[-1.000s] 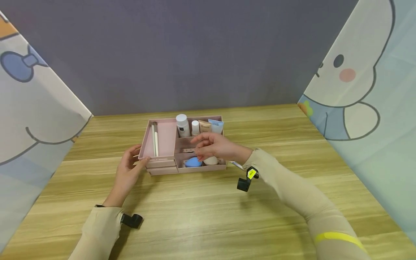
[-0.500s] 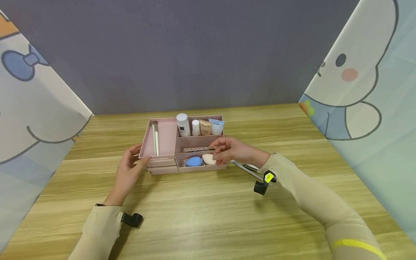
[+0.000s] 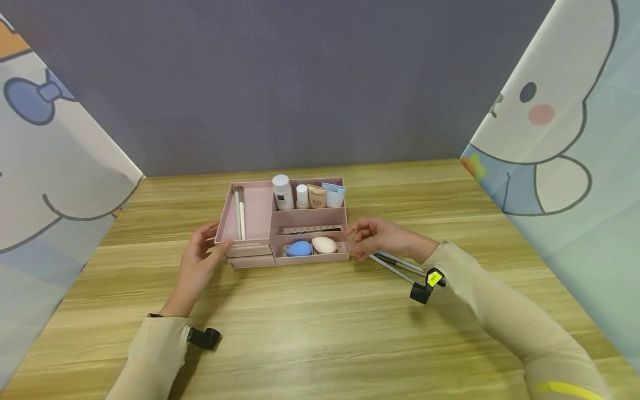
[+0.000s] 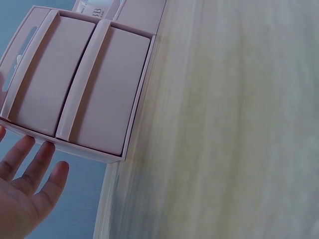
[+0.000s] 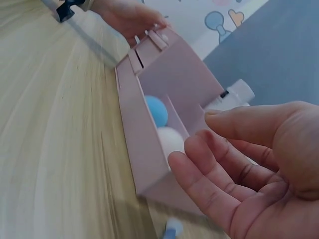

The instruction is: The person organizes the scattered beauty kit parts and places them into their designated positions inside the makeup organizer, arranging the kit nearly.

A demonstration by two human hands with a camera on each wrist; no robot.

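A pink makeup organizer (image 3: 309,259) stands on the table. My left hand (image 3: 200,261) holds its front left corner, thumb at the front and fingers along the side; in the left wrist view the fingers (image 4: 42,167) meet the edge beside two drawers. My right hand (image 3: 382,238) is just off the organizer's right end, fingers loosely bent and holding nothing, also seen in the right wrist view. Nearest the hand, a blue makeup sponge (image 3: 299,249) and a cream makeup sponge (image 3: 324,245) sit in the front compartment. Makeup brushes (image 3: 392,269) lie partly beneath the right wrist.
In the back compartment stand a white bottle (image 3: 283,194), a small white-capped bottle (image 3: 302,197), a beige tube (image 3: 317,196) and a light blue tube (image 3: 334,195). Two brushes (image 3: 242,214) lie in the left tray. A patterned strip (image 3: 312,229) lies in the middle slot.
My right hand has moved right, from above the sponges to beyond the organizer's right end, uncovering the patterned strip and cream sponge. The left hand stays at the corner.
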